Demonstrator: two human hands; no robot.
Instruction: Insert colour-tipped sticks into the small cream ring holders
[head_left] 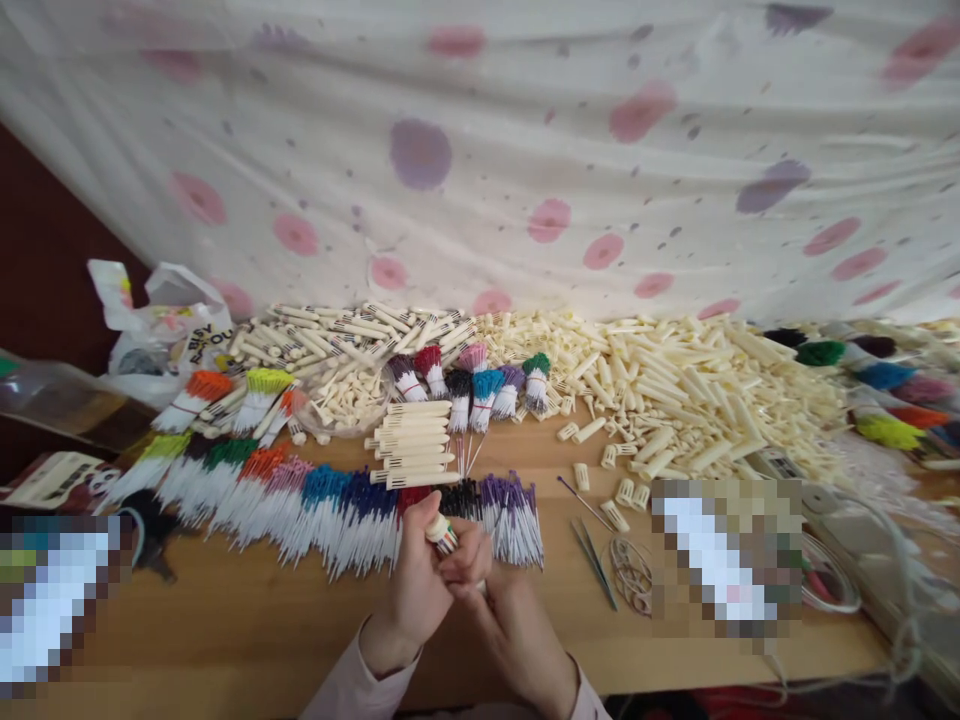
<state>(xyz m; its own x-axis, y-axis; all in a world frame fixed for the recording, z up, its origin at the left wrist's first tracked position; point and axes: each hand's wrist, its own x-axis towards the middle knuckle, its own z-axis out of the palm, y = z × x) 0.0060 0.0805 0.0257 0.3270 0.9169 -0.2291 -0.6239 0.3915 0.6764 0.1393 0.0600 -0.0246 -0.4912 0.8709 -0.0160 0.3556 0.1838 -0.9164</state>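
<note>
The cream pen is between the two hands, just on the person's side of the row of cream barrels. Its end with coloured slots points up and to the left, towards that row; its long axis slants from there down to the right, where the fingers hide most of the body. A small pale piece shows below the curled fingers, but whether it belongs to the pen cannot be told.

The left hand is closed narrowly, its thumb up along the slotted end and the pen resting against the palm side. The right hand has its fingers bent tightly around the pen beside the left thumb, so both hands hold it and touch each other.

Both forearms reach in from the near edge of the table, in pale sleeves, and converge below the row of cream barrels. The left wrist leans up to the right, the right wrist up to the left.

The sorted coloured refills fan out to the left of and below the row. Bundled refills stand to its upper right. To its lower right lie the tweezers, with rubber bands just beside them.
</note>
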